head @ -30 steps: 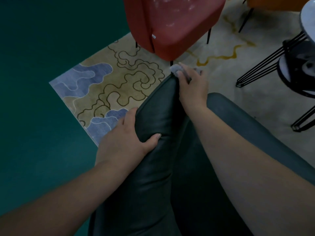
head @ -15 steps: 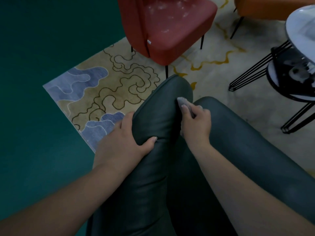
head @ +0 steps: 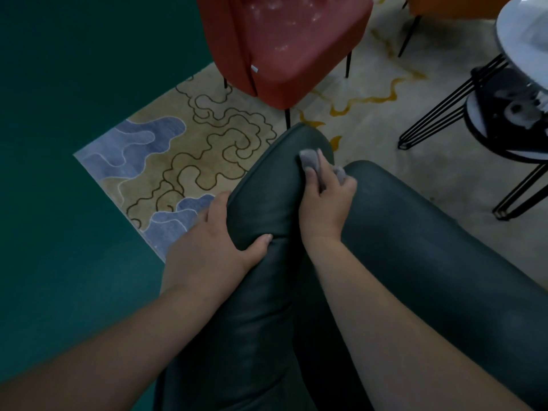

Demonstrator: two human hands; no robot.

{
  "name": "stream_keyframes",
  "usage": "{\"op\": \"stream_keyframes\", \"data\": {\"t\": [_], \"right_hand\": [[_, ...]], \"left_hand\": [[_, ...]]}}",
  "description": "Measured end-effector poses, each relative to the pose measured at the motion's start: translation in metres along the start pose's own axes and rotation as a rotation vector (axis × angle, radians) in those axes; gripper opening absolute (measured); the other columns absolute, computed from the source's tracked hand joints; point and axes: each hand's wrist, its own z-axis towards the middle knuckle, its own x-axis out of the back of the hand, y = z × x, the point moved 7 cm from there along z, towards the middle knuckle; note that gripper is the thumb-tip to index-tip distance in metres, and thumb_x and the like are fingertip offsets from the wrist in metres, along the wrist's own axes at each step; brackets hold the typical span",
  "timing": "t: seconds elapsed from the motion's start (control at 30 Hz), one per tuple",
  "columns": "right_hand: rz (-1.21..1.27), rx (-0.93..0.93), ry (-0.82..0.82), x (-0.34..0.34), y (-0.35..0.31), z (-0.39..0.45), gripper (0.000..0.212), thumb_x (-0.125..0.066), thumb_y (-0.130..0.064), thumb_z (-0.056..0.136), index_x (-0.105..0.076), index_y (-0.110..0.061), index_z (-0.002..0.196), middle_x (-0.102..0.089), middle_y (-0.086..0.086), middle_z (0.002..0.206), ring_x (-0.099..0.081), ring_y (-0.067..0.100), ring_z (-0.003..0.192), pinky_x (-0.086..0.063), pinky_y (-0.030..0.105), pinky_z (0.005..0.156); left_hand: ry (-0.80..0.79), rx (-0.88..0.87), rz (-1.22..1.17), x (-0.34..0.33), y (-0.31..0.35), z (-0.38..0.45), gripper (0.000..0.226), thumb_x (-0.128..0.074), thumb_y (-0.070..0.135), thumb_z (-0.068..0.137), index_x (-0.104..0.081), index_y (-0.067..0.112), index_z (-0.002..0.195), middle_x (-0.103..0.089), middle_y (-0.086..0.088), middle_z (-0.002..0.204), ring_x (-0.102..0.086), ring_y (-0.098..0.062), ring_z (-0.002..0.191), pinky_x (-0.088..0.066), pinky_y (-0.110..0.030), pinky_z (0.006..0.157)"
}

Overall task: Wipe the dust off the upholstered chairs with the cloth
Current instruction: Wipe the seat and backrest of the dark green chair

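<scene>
Your right hand [head: 324,203] holds the soft, limp grey cloth [head: 310,158] bunched against the dark green chair [head: 415,247], near its far end. Keep it bunched. Your left hand [head: 207,247] grips the smooth, likely slippery left bolster.

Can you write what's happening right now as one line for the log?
step: wiping dark green chair | left hand: grips chair edge | right hand: presses grey cloth on chair | red chair: dusty
</scene>
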Motion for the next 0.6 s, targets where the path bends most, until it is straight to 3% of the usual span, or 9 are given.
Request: {"op": "stream_keyframes", "data": {"t": [0.1, 0.2, 0.27, 0.33, 0.43, 0.5, 0.6], "right_hand": [[-0.037, -0.082, -0.056, 0.014, 0.029, -0.012, 0.035, -0.052, -0.031, 0.096, -0.054, -0.032, 0.131, -0.043, 0.001, 0.108, -0.052, 0.009, 0.093, -0.038, 0.01, 0.085], [-0.129, -0.168, -0.121, 0.027, 0.047, -0.01, 0.029, -0.047, -0.033, 0.098, -0.064, -0.018, 0.116, -0.056, 0.009, 0.108, -0.058, 0.012, 0.087, -0.043, 0.014, 0.071], [-0.138, -0.154, -0.071, 0.035, 0.04, -0.003, 0.032, -0.047, -0.033, 0.097, -0.065, -0.014, 0.115, -0.055, 0.011, 0.107, -0.052, -0.003, 0.079, -0.043, 0.008, 0.064], [-0.062, 0.007, -0.023, 0.03, 0.011, -0.004, 0.034, -0.049, -0.036, 0.096, -0.061, -0.021, 0.124, -0.047, 0.006, 0.109, -0.046, -0.01, 0.083, -0.039, 0.001, 0.074], [-0.12, 0.23, -0.124, 0.006, -0.02, -0.03, 0.042, -0.052, -0.04, 0.093, -0.05, -0.035, 0.134, -0.036, -0.003, 0.112, -0.044, 0.006, 0.102, -0.032, 0.008, 0.089], [-0.096, 0.117, -0.101, 0.006, -0.004, -0.043, 0.043, -0.055, -0.035, 0.093, -0.049, -0.035, 0.135, -0.036, -0.005, 0.113, -0.044, 0.009, 0.107, -0.033, 0.012, 0.094], [-0.002, -0.183, -0.06, 0.022, 0.041, -0.07, 0.037, -0.053, -0.032, 0.095, -0.055, -0.027, 0.131, -0.043, -0.002, 0.107, -0.05, 0.005, 0.093, -0.033, 0.0, 0.079]], "left_hand": [[0.004, -0.002, -0.012, 0.001, 0.0, 0.001, 0.081, -0.048, 0.078, 0.072, -0.025, 0.038, 0.138, -0.051, 0.008, 0.13, -0.055, -0.016, 0.108, -0.05, -0.036, 0.078], [0.013, -0.01, -0.014, 0.001, 0.0, 0.0, 0.08, -0.047, 0.079, 0.071, -0.026, 0.038, 0.137, -0.052, 0.009, 0.128, -0.055, -0.015, 0.106, -0.049, -0.035, 0.075], [0.019, -0.016, -0.013, 0.0, 0.0, 0.0, 0.079, -0.047, 0.079, 0.071, -0.026, 0.039, 0.136, -0.052, 0.009, 0.127, -0.055, -0.015, 0.105, -0.046, -0.033, 0.072], [0.027, -0.016, 0.004, -0.001, -0.002, 0.001, 0.079, -0.047, 0.079, 0.071, -0.027, 0.039, 0.136, -0.052, 0.009, 0.127, -0.055, -0.016, 0.105, -0.042, -0.032, 0.07], [0.039, -0.028, 0.021, -0.002, -0.002, 0.002, 0.079, -0.047, 0.078, 0.07, -0.028, 0.037, 0.135, -0.053, 0.009, 0.128, -0.057, -0.016, 0.104, -0.039, -0.031, 0.069], [0.043, -0.033, 0.01, -0.002, -0.002, 0.001, 0.077, -0.048, 0.077, 0.07, -0.03, 0.037, 0.133, -0.053, 0.01, 0.126, -0.057, -0.016, 0.103, -0.038, -0.03, 0.068], [0.048, -0.03, 0.006, -0.001, -0.001, 0.001, 0.078, -0.05, 0.077, 0.071, -0.029, 0.037, 0.134, -0.053, 0.009, 0.128, -0.057, -0.016, 0.105, -0.037, -0.03, 0.069]]}}
